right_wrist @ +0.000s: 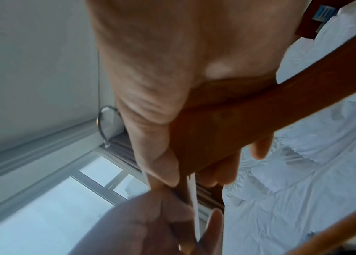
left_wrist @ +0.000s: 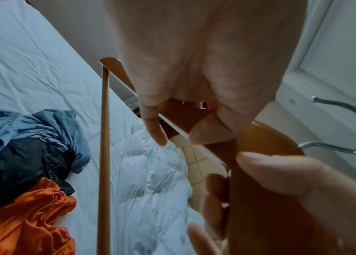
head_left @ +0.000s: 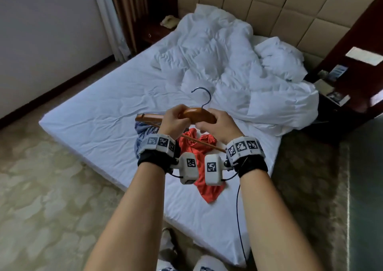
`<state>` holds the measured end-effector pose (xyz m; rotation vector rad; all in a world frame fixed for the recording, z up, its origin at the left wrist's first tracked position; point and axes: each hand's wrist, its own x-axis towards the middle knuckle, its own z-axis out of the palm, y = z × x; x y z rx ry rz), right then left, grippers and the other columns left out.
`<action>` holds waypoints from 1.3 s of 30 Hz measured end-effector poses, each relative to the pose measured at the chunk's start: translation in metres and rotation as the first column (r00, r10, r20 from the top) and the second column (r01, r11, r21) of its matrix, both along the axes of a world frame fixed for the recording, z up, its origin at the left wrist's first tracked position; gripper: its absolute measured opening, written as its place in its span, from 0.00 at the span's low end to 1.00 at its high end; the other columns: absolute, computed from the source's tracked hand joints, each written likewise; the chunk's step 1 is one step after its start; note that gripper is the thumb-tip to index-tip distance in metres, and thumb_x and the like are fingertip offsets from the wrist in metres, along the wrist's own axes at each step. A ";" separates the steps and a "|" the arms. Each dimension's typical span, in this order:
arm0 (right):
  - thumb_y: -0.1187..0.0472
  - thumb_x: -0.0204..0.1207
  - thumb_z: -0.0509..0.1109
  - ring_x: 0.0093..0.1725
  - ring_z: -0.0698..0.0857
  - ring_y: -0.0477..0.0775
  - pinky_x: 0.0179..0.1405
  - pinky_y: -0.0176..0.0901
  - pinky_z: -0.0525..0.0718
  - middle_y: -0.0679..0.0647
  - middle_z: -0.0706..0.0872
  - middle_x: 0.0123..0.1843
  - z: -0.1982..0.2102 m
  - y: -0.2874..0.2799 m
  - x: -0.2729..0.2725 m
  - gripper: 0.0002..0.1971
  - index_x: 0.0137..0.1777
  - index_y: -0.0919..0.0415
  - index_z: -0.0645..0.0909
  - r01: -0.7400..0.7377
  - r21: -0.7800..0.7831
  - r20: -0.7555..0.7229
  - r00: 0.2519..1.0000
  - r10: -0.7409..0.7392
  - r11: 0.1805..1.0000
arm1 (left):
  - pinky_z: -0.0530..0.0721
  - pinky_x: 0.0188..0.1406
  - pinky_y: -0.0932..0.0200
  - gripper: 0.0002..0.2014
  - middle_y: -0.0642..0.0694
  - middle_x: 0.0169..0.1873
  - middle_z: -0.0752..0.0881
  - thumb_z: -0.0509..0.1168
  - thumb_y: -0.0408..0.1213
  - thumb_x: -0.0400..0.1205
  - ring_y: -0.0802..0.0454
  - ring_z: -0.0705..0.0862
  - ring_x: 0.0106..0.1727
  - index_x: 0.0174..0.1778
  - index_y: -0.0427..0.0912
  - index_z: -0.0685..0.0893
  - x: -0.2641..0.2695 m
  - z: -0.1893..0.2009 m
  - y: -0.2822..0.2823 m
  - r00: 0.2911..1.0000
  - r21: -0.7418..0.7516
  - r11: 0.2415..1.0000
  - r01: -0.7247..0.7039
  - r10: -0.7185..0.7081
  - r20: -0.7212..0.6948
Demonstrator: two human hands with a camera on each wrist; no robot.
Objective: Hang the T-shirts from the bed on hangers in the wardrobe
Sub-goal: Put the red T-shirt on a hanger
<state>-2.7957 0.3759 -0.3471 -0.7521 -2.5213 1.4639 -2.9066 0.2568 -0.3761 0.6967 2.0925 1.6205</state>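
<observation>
Both hands hold a wooden hanger [head_left: 194, 113] with a metal hook [head_left: 204, 97] above the bed's near corner. My left hand [head_left: 176, 118] grips its left arm just beside the centre; my right hand [head_left: 215, 125] grips the right arm. The left wrist view shows the hanger [left_wrist: 257, 138], its crossbar [left_wrist: 103, 138], and my left hand [left_wrist: 172, 136] curled round the wood. In the right wrist view my right hand [right_wrist: 205, 165] wraps the hanger [right_wrist: 227, 113]. Under the hands lie an orange T-shirt [head_left: 204, 187] and a blue T-shirt [head_left: 143, 132], with a dark garment [left_wrist: 19, 165] between them.
A rumpled white duvet [head_left: 238, 63] covers the far right of the bed [head_left: 103, 109]. Dark wooden nightstands [head_left: 339, 96] flank the padded headboard [head_left: 290, 7]. Patterned carpet [head_left: 41, 187] surrounds the bed. My shoes [head_left: 167, 243] stand at its near edge.
</observation>
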 end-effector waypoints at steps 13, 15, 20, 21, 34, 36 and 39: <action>0.56 0.65 0.77 0.39 0.86 0.54 0.41 0.43 0.84 0.50 0.89 0.36 -0.102 0.098 -0.074 0.08 0.42 0.57 0.85 0.372 0.099 0.116 0.917 -0.382 0.923 | 0.83 0.60 0.49 0.21 0.41 0.59 0.86 0.73 0.40 0.74 0.45 0.84 0.56 0.64 0.40 0.83 -0.120 -0.080 0.107 0.979 -0.391 0.898 0.200 -0.164 0.124; 0.55 0.65 0.76 0.38 0.87 0.55 0.39 0.43 0.84 0.50 0.88 0.35 -0.126 0.118 -0.077 0.08 0.41 0.57 0.84 0.423 0.070 0.147 0.891 -0.429 0.903 | 0.84 0.52 0.51 0.16 0.37 0.60 0.85 0.68 0.32 0.80 0.44 0.84 0.53 0.65 0.37 0.82 -0.128 -0.097 0.123 0.960 -0.466 0.841 0.276 -0.216 0.179; 0.55 0.66 0.77 0.37 0.88 0.53 0.42 0.48 0.88 0.49 0.89 0.33 -0.185 0.163 -0.081 0.07 0.42 0.53 0.84 0.530 -0.077 0.243 0.832 -0.499 0.845 | 0.85 0.57 0.44 0.10 0.37 0.50 0.84 0.63 0.32 0.83 0.43 0.83 0.52 0.58 0.42 0.85 -0.140 -0.143 0.154 0.901 -0.575 0.710 0.407 -0.208 0.380; 0.55 0.67 0.77 0.36 0.88 0.53 0.43 0.49 0.89 0.50 0.89 0.33 -0.196 0.170 -0.083 0.07 0.43 0.53 0.85 0.542 -0.110 0.264 0.824 -0.501 0.833 | 0.86 0.56 0.44 0.09 0.36 0.50 0.85 0.63 0.32 0.83 0.43 0.84 0.52 0.57 0.41 0.85 -0.143 -0.155 0.160 0.900 -0.590 0.703 0.397 -0.174 0.399; 0.60 0.66 0.78 0.40 0.89 0.52 0.42 0.41 0.84 0.51 0.91 0.37 -0.317 0.195 -0.124 0.12 0.50 0.51 0.86 0.607 -0.250 0.451 0.762 -0.464 0.754 | 0.89 0.43 0.45 0.12 0.42 0.34 0.87 0.61 0.38 0.70 0.43 0.87 0.40 0.41 0.40 0.88 -0.203 -0.316 0.170 0.889 -0.722 0.593 0.358 0.019 0.457; 0.60 0.65 0.79 0.45 0.90 0.56 0.48 0.46 0.87 0.53 0.91 0.43 -0.331 0.195 -0.131 0.11 0.46 0.51 0.85 0.625 -0.249 0.450 0.751 -0.483 0.740 | 0.90 0.48 0.43 0.11 0.42 0.35 0.89 0.60 0.42 0.68 0.41 0.90 0.42 0.36 0.44 0.87 -0.214 -0.339 0.172 0.902 -0.760 0.529 0.378 -0.023 0.432; 0.61 0.66 0.78 0.46 0.88 0.55 0.47 0.46 0.85 0.53 0.91 0.47 -0.347 0.197 -0.142 0.11 0.48 0.51 0.84 0.654 -0.243 0.455 0.729 -0.512 0.716 | 0.89 0.52 0.47 0.08 0.40 0.43 0.90 0.62 0.42 0.74 0.37 0.89 0.49 0.41 0.49 0.86 -0.219 -0.345 0.184 0.918 -0.802 0.462 0.379 -0.078 0.389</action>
